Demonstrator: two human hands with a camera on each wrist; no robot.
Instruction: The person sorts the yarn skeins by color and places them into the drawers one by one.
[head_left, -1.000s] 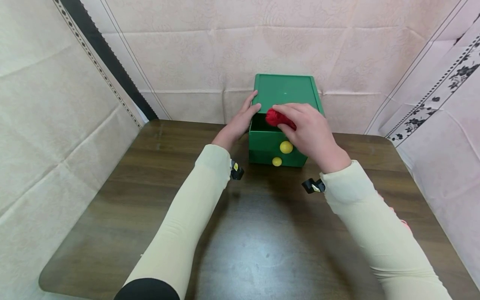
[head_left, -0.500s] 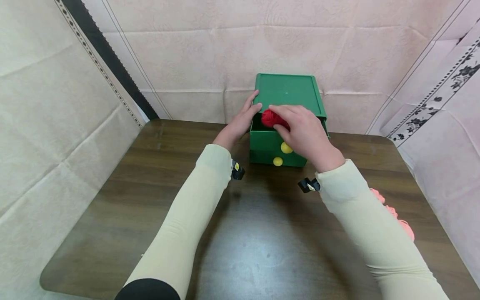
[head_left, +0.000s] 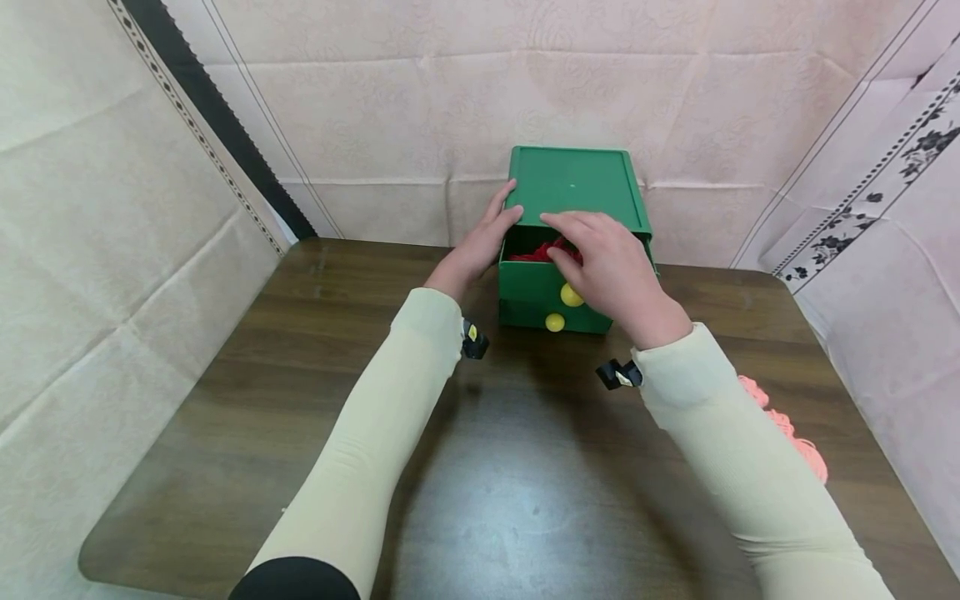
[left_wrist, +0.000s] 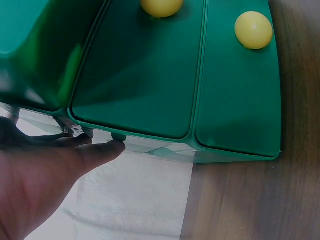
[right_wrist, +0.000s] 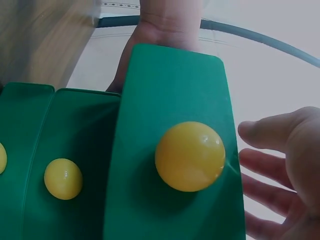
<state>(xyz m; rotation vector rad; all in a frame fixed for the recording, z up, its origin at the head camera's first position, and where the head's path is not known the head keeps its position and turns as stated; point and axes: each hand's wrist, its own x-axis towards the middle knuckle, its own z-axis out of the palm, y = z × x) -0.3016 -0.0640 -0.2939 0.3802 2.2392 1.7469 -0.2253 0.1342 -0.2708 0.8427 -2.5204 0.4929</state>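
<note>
A green box of drawers (head_left: 573,185) stands at the back of the table, with its top drawer (head_left: 528,282) pulled out. Round yellow knobs (right_wrist: 190,156) sit on the drawer fronts. Inside the open drawer lies a bundle of red yarn (head_left: 531,252), partly hidden by my right hand (head_left: 618,279). That hand is over the drawer's right part, its fingers and thumb spread apart; the right wrist view shows nothing between them. My left hand (head_left: 480,250) rests along the box's left side with extended fingers, its thumb (left_wrist: 102,154) near the front edge.
Several bundles of pink yarn (head_left: 795,437) lie on the right side of the brown wooden table (head_left: 480,467), beside my right forearm. A pale patterned cloth (head_left: 360,117) hangs directly behind the box.
My right hand first moved slightly left over the drawer with the red yarn, then let it go. The yarn has dropped down into the drawer. My left hand has stayed against the box.
</note>
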